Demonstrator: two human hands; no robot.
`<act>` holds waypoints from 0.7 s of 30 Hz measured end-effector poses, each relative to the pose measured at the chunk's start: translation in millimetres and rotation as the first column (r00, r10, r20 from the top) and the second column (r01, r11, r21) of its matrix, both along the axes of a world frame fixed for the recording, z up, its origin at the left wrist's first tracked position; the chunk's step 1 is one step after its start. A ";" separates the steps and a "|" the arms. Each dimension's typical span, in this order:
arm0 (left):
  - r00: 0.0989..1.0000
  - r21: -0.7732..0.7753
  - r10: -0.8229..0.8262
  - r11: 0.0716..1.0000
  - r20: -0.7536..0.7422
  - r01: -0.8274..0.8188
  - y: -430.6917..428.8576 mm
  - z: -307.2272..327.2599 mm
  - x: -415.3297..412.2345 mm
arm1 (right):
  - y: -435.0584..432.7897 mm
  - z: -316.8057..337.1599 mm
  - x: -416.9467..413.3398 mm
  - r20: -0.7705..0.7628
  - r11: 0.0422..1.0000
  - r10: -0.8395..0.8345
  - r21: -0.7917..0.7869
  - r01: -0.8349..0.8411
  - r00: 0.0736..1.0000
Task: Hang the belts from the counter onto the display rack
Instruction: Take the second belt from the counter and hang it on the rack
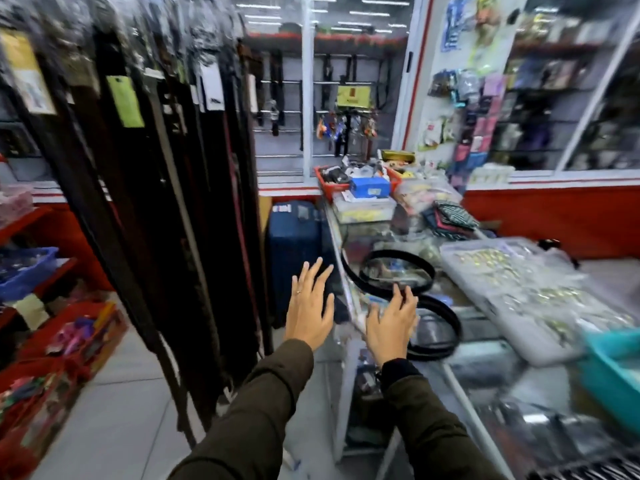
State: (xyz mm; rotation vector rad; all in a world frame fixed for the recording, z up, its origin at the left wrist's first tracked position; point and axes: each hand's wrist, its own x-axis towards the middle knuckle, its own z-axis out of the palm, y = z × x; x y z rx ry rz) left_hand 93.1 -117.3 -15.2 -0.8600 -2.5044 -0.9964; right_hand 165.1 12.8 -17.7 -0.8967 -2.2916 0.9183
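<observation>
Neither hand has a grip on anything: both are flat and spread, palms down. The left hand (310, 308), a thin ring on one finger, hangs in the air off the counter's edge. The right hand (391, 325) is over the counter's (485, 368) near edge, fingertips just beside a belt (440, 336), though blur hides whether they touch it. Both sleeves are dark, matte cloth. Two black belts lie coiled in round loops on the glossy glass counter top, the second belt (398, 271) farther back. Beside them to the right lies a clear, flat plastic case (519, 292) of small gold pieces, then a teal tub (613, 372). On the left stands the rack (145, 168), thick with long, straight dark straps that hang down, some carrying paper tags.
</observation>
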 end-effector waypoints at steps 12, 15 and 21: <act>0.874 -0.353 -0.299 0.827 0.383 0.438 116.7 -44.2 26.8 | 88.6 -37.6 55.6 0.421 1.000 0.025 -0.013 -0.022 0.907; 0.851 -0.500 -0.310 0.704 0.423 0.505 128.8 -37.8 21.3 | 95.0 -40.0 54.8 0.468 0.994 0.079 0.035 -0.108 0.880; 0.820 -0.474 -0.243 0.716 0.518 0.512 142.2 -31.1 18.6 | 110.6 -39.8 53.0 0.449 0.982 0.154 0.029 -0.186 0.880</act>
